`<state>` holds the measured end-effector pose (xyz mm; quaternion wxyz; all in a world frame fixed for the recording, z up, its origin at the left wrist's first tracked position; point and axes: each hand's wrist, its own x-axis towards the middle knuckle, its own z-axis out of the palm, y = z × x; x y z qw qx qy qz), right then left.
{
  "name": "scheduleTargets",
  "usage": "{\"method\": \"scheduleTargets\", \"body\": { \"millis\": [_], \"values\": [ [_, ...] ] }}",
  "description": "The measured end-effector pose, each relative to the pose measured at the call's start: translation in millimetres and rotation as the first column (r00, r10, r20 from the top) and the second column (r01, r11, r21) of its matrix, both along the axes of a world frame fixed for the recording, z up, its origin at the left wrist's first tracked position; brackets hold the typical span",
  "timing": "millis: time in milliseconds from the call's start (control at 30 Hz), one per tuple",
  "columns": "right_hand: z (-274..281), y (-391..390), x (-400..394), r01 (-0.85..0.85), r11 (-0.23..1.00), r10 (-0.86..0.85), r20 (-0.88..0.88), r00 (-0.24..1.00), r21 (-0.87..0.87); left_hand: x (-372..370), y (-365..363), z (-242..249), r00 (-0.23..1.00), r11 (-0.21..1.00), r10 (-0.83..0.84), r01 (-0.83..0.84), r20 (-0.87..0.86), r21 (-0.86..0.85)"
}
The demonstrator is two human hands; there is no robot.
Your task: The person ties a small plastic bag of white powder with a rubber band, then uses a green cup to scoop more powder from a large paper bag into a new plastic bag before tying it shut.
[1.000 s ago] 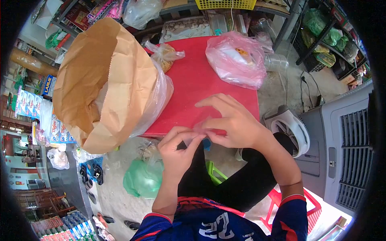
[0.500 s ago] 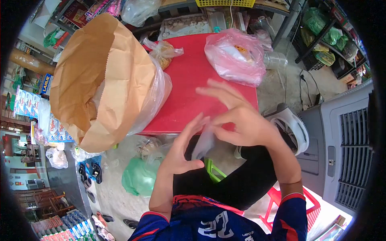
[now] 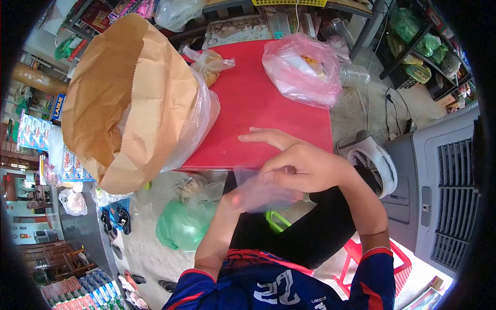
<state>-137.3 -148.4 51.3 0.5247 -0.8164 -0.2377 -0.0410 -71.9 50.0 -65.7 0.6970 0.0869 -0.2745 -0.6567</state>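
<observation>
A piece of thin clear plastic (image 3: pixel 261 199) is draped over the fingers of my left hand (image 3: pixel 232 201), just in front of the table edge. Whether it is a bag or a glove, I cannot make out. Through the plastic the left fingers look blurred and point to the right. My right hand (image 3: pixel 310 165) pinches the plastic between thumb and index finger, its other fingers stretched out to the left above the red table (image 3: pixel 248 113). To the left of both hands, a large open brown paper bag (image 3: pixel 160 103) stands with clear plastic around its lower side.
On the table are a small knotted bag of yellowish food (image 3: pixel 211 70) and a pink plastic bag (image 3: pixel 299 77) with a white item inside. A clear jar (image 3: pixel 354 77) lies beyond its right side. A green bag (image 3: pixel 183 225) is on the floor; a grey appliance (image 3: pixel 444 186) stands right.
The plastic, earlier hanging between my hands, now covers the left fingers. My left hand has turned from upright to pointing right, and my right hand has come down slightly.
</observation>
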Motion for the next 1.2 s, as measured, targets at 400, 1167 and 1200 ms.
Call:
{"method": "scheduleTargets", "body": {
  "millis": [400, 1167, 1200],
  "values": [
    [13.0, 12.5, -4.5, 0.258, 0.939, -0.202, 0.244, 0.948, -0.226, -8.3, 19.2, 38.4, 0.775, 0.856, 0.309, -0.479, 0.551, 0.195],
    [15.7, 24.5, -11.6, 0.2, 0.91, -0.16, 0.136, 0.978, -0.364, 15.3, 35.2, 40.8, 0.576, 0.816, 0.252, -0.559, 0.778, 0.15],
    [13.1, 25.1, -11.6, 0.213, 0.894, -0.167, 0.148, 0.975, -0.393, 11.9, 35.5, 41.7, 0.638, 0.813, 0.273, -0.553, 0.72, 0.182]
  ]
}}
